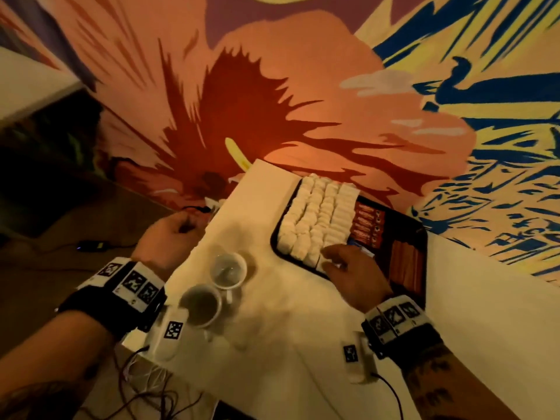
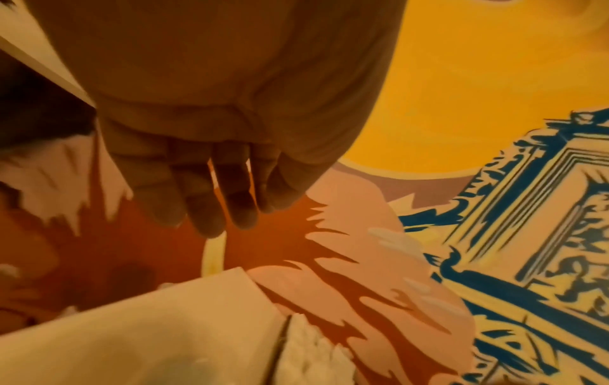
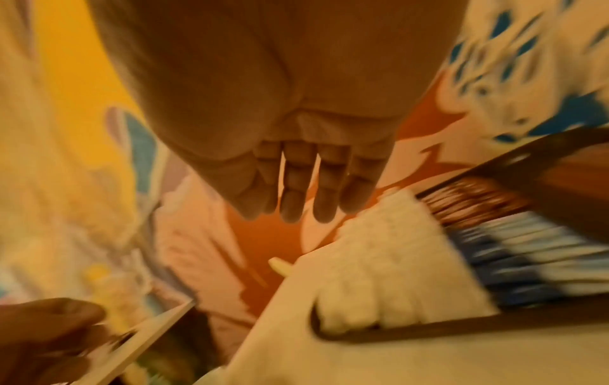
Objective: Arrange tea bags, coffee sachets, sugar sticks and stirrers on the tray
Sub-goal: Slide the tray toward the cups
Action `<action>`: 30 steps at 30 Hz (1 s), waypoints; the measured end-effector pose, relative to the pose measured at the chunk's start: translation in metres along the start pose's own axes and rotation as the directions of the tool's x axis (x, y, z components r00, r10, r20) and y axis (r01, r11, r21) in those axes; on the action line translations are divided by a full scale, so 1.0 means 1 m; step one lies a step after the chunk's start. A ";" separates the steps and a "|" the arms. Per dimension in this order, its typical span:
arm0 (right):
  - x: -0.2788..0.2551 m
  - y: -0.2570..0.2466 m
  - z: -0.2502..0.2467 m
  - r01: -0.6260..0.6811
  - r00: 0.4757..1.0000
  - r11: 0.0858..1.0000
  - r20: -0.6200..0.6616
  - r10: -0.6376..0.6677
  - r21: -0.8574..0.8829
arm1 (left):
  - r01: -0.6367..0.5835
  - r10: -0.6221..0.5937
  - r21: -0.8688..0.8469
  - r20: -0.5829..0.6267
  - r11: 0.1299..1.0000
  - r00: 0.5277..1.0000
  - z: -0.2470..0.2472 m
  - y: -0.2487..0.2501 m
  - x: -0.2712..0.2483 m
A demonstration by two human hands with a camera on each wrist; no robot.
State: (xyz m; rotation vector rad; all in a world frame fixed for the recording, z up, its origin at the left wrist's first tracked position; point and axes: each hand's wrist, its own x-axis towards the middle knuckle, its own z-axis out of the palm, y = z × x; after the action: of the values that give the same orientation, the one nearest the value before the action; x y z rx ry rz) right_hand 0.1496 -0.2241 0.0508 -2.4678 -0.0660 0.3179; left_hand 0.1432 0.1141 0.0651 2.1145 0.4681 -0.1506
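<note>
A dark tray (image 1: 423, 237) lies on the white table (image 1: 266, 328) against the wall. It holds rows of white tea bags (image 1: 315, 216), red coffee sachets (image 1: 366, 222), wooden stirrers (image 1: 406, 265) and blue-and-white sugar sticks (image 3: 514, 260). My right hand (image 1: 342, 265) hovers at the tray's near edge, over the near end of the tea bags (image 3: 389, 260); its fingers (image 3: 324, 205) are straight and hold nothing. My left hand (image 1: 172, 234) hangs beside the table's left edge, off the tray, fingers (image 2: 211, 208) relaxed and empty.
Two glass cups (image 1: 228, 268) (image 1: 200, 304) stand on the table left of the tray, between my hands. A painted wall rises right behind the table. Cables lie on the floor at lower left (image 1: 145, 386).
</note>
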 end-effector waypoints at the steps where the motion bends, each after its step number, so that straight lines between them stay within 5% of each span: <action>1: -0.001 -0.020 0.012 0.079 0.996 0.997 0.048 -0.079 -0.004 | 0.014 -0.014 0.016 0.006 1.000 1.000 -0.008 -0.015 -0.005; 6: 0.019 -0.088 0.084 0.369 0.888 0.925 0.328 -0.323 -0.090 | 0.085 -0.148 0.255 0.240 0.963 0.959 -0.007 -0.073 -0.035; 12: 0.059 -0.107 0.148 0.449 0.772 0.826 0.614 -0.166 -0.341 | 0.092 -0.215 0.386 0.288 0.918 0.933 0.037 -0.089 -0.057; 21: 0.100 -0.098 0.146 0.459 0.775 0.825 0.602 -0.191 -0.330 | 0.167 -0.233 0.286 0.215 0.943 0.948 0.045 -0.094 -0.027; 30: 0.220 -0.086 0.103 0.358 0.849 0.831 0.518 -0.099 -0.426 | 0.170 -0.195 0.161 0.153 0.972 0.969 0.073 -0.044 0.070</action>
State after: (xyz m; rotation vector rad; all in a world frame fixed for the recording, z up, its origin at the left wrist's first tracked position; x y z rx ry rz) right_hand 0.3401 -0.0671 -0.0226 -2.7888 -0.7565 0.8968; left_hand 0.1964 0.0943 -0.0299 2.1770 0.5652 -0.4797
